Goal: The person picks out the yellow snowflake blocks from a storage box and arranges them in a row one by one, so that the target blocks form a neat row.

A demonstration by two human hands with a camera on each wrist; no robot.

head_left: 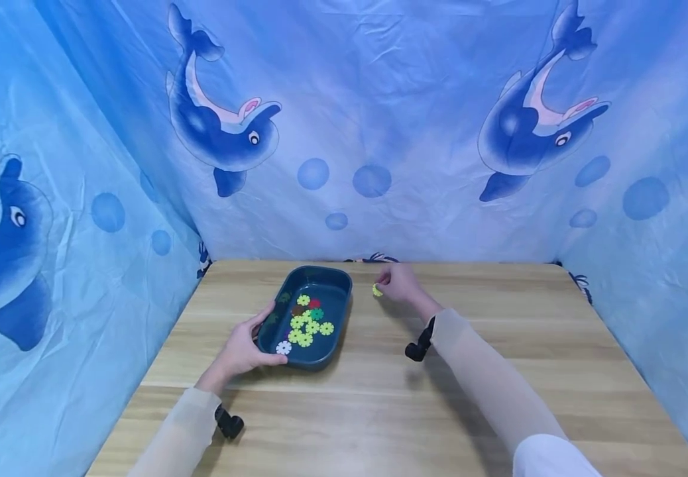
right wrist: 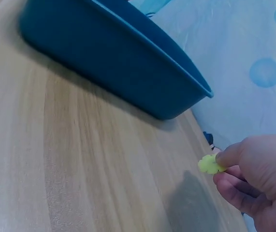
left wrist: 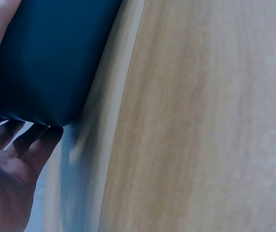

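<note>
A dark blue rectangular plastic tray (head_left: 329,291) stands on the table, left of centre. Several flower-shaped notched discs lie inside it, mostly yellow (head_left: 311,327), with a white disc (head_left: 283,347), a green disc (head_left: 317,313), a red one and a brown one. My left hand (head_left: 245,348) grips the tray's near left corner, thumb along the near rim and fingers against the left wall. To the right of the tray, my right hand (head_left: 400,283) pinches a yellow notched disc (right wrist: 208,165) between thumb and fingers, slightly above the tabletop.
The wood-grain table (head_left: 344,424) reaches back to a blue curtain (head_left: 427,218) printed with dolphins, which also hangs at both sides. Each wrist carries a small black camera, the right one (head_left: 418,348) hanging low over the table.
</note>
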